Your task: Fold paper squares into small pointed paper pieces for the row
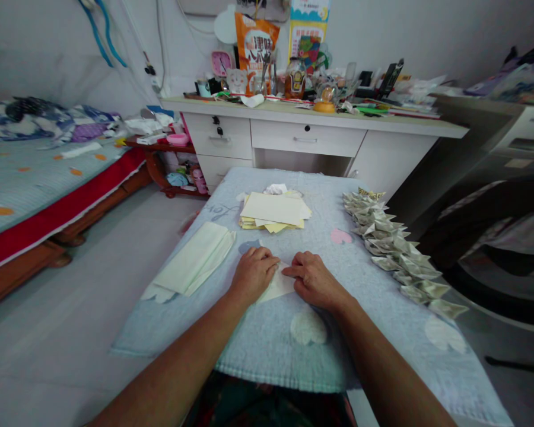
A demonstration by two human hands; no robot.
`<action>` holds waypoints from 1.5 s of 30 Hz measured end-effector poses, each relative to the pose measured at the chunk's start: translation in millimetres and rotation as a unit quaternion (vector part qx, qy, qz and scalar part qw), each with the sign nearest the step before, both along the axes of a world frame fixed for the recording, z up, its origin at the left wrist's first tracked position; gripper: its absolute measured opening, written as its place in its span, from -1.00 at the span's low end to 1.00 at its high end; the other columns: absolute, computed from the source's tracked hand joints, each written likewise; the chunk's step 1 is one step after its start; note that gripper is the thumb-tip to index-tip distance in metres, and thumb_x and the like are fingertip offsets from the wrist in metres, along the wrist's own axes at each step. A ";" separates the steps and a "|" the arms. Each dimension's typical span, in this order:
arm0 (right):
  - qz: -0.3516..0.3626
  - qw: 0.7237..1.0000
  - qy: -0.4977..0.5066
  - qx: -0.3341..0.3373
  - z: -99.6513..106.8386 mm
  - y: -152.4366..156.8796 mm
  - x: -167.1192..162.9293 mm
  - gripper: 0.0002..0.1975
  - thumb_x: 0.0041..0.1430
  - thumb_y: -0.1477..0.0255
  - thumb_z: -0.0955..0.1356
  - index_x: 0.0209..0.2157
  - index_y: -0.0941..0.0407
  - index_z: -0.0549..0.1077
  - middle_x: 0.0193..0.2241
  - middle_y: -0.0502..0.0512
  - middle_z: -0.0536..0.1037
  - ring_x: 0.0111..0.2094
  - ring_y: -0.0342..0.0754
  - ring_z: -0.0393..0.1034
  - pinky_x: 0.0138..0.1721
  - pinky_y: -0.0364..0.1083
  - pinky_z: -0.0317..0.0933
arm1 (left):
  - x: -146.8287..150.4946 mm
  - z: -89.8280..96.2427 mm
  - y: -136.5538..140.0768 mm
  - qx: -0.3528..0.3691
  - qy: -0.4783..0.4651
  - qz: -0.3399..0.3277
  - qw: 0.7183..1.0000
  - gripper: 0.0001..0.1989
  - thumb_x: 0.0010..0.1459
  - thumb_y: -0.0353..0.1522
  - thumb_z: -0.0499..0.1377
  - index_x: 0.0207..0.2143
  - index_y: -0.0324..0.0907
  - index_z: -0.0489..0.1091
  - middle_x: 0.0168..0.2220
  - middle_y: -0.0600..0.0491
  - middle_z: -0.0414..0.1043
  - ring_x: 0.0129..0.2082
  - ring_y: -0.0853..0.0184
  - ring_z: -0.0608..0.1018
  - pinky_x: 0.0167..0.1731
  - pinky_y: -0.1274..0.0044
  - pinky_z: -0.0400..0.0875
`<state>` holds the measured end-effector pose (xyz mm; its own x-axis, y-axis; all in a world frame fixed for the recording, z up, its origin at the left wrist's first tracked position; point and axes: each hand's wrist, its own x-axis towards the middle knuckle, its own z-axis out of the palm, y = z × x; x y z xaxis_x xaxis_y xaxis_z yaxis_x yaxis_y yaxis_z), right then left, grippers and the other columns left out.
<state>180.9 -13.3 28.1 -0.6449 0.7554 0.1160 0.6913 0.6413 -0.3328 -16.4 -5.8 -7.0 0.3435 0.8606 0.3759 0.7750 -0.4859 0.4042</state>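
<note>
Left hand [253,271] and right hand [312,279], fingers flat, press a pale yellow folded paper sheet [279,284] onto the light blue towel-covered table [267,338] (neither grips it). The sheet looks thin, light, easily creased; best pinched at its edges.

The left hand [253,271] and the right hand [312,279] are covering most of the pale sheet of paper [279,285], so its fold and full outline are staying out of sight. The stack of yellow papers [275,212], lying beyond that sheet, is hiding most of a crumpled white scrap [276,188] behind it. Further beyond, on the desk [382,123], small clutter is crowding together too tightly to identify, and print on the orange bag [254,47] is too small to read. The picture's left edge is cutting off the bed [35,178].
</note>
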 end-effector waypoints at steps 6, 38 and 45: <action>0.006 1.000 0.024 -0.005 -0.9 -1.1 -0.2 -0.57 0.01 0.63 0.26 -0.11 0.03 0.53 -0.29 0.09 0.37 -0.20 -0.02 0.18 -0.13 -0.02 0.00 | 1.6 3.5 -3.4 0.007 0.024 -0.003 1.000 -0.78 0.11 -0.37 0.22 -0.15 -0.09 0.48 -0.22 0.03 0.41 -0.19 0.25 0.38 -0.15 0.37 0.33; -0.031 0.998 -0.059 0.011 10.2 -11.3 13.0 -0.71 0.07 0.58 0.29 -0.17 0.10 0.52 -0.17 0.16 0.47 -0.14 0.05 0.21 -0.10 0.03 0.00 | 3.7 -4.2 -5.9 0.069 0.108 -0.052 0.990 -0.75 0.27 -0.39 0.01 -0.20 -0.17 0.49 -0.12 -0.04 0.53 -0.15 0.24 0.47 -0.16 0.36 0.35; -0.042 0.998 -0.048 0.012 5.0 -25.6 36.9 -0.63 0.05 0.61 0.31 -0.09 0.09 0.49 -0.10 0.16 0.46 -0.05 0.08 0.18 -0.03 0.05 0.02 | 3.4 -1.8 -7.0 0.058 0.118 -0.052 0.990 -0.78 0.22 -0.43 0.06 -0.20 -0.19 0.49 -0.10 -0.05 0.53 -0.14 0.19 0.48 -0.16 0.33 0.37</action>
